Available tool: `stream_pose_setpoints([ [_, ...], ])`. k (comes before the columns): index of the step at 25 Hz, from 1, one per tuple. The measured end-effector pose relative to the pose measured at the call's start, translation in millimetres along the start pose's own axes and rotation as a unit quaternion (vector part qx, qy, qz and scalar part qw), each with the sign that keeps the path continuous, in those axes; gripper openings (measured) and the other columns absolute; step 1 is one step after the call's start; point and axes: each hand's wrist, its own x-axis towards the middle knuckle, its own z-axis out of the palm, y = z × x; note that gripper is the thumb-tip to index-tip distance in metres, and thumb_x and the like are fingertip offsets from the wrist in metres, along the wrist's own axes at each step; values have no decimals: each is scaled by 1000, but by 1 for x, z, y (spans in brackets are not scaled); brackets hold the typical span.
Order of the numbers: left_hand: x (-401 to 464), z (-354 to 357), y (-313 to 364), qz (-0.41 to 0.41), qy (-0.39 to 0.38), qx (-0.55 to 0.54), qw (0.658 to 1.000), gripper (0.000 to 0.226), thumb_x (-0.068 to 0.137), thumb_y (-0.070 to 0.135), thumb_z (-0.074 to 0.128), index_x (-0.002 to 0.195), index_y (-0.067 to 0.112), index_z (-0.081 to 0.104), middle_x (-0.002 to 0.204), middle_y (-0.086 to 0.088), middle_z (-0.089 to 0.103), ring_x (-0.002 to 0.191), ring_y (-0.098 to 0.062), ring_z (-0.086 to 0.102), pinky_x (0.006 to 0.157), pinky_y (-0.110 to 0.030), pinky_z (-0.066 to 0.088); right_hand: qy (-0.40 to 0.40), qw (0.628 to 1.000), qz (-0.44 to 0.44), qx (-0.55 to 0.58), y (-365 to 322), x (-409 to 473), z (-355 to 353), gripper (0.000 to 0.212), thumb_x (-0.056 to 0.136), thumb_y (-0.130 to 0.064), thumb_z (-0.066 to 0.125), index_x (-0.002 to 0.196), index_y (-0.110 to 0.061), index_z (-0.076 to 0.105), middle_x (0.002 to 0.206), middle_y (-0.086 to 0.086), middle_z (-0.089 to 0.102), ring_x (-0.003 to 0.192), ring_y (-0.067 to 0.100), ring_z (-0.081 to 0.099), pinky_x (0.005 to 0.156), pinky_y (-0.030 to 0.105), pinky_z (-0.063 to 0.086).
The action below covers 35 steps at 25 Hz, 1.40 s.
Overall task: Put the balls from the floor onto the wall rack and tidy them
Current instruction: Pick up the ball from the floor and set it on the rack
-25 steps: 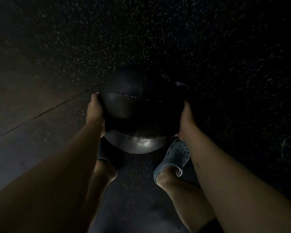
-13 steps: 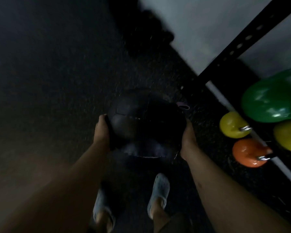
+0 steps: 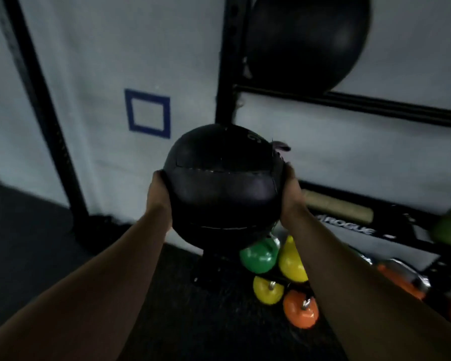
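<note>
A black stitched medicine ball (image 3: 223, 188) is held up in front of me, clear of the floor. My left hand (image 3: 160, 196) presses its left side and my right hand (image 3: 292, 194) presses its right side. Behind it stands the black wall rack (image 3: 225, 63), with a horizontal rail (image 3: 375, 105) running right. A large black ball (image 3: 307, 40) rests on that rail at the top. The held ball is below the rail and just left of the large ball.
Green (image 3: 258, 257), yellow (image 3: 292, 264) and orange (image 3: 301, 311) kettlebells sit low on the floor by the rack base. A cardboard tube (image 3: 336, 205) lies on a lower shelf. A blue taped square (image 3: 147, 113) marks the white wall. Another black upright (image 3: 41, 100) leans at the left.
I have lifted the ball from near the floor up to chest height, and my view has swung up from the dark floor to the wall and rack.
</note>
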Motion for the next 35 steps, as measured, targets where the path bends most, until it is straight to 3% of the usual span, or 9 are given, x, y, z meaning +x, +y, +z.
stream_pose_setpoints([
  [3, -35, 86, 38, 57, -104, -33, 992, 45, 101, 45, 42, 103, 20, 79, 96, -6, 81, 112, -35, 70, 88, -38, 57, 21, 994, -59, 89, -95, 9, -54, 66, 98, -63, 44, 145, -18, 58, 143, 15, 63, 133, 33, 60, 119, 50, 43],
  [9, -98, 241, 49, 104, -217, -91, 966, 53, 102, 60, 47, 125, 22, 78, 118, -3, 83, 109, -26, 78, 97, -37, 58, 77, 970, -179, 144, -193, 10, -187, 71, 88, -66, 50, 143, -22, 61, 141, 9, 67, 130, 29, 63, 118, 50, 45],
  [15, -111, 358, 31, 163, -277, -62, 945, 64, 98, 65, 54, 145, 22, 64, 141, -7, 71, 131, -28, 66, 119, -46, 45, 95, 962, -207, 150, -227, 48, -288, 68, 90, -65, 50, 142, -23, 61, 138, 11, 68, 128, 32, 64, 115, 54, 47],
  [21, -105, 451, 47, 219, -307, 0, 926, 78, 87, 81, 51, 143, 28, 65, 139, -3, 72, 129, -27, 67, 117, -49, 47, 106, 955, -231, 153, -291, 104, -339, 69, 84, -68, 51, 137, -25, 64, 133, 9, 71, 122, 33, 68, 110, 55, 52],
  [25, -74, 506, 66, 222, -298, 29, 928, 86, 78, 86, 52, 142, 30, 66, 140, -4, 71, 132, -31, 64, 118, -52, 45, 163, 934, -276, 155, -325, 152, -342, 46, 90, -52, 56, 126, -24, 66, 123, 6, 72, 117, 31, 68, 106, 54, 54],
  [27, -59, 523, 72, 250, -259, 46, 932, 93, 69, 88, 57, 144, 32, 63, 142, -3, 68, 134, -30, 61, 119, -52, 44, 171, 927, -296, 155, -330, 177, -336, 29, 96, -43, 57, 117, -23, 64, 113, 4, 71, 113, 29, 68, 101, 49, 56],
  [30, -36, 548, 69, 319, -247, 78, 912, 88, 68, 82, 64, 142, 35, 62, 142, 1, 65, 134, -25, 60, 118, -51, 45, 180, 921, -323, 122, -326, 213, -337, 14, 100, -39, 57, 108, -30, 64, 100, -5, 69, 96, 19, 66, 75, 31, 52],
  [33, -15, 573, 66, 360, -291, 129, 877, 77, 73, 81, 65, 142, 47, 58, 150, 7, 58, 140, -21, 54, 122, -52, 40, 202, 906, -355, 110, -329, 245, -347, 11, 101, -31, 57, 103, -30, 68, 96, -9, 71, 87, 8, 67, 70, 22, 50],
  [35, -3, 588, 65, 382, -281, 130, 871, 71, 78, 78, 64, 141, 45, 61, 150, 9, 59, 141, -18, 53, 124, -50, 37, 199, 894, -388, 104, -336, 262, -353, 13, 101, -22, 58, 105, -24, 71, 89, -13, 74, 77, -4, 69, 68, 14, 54],
])
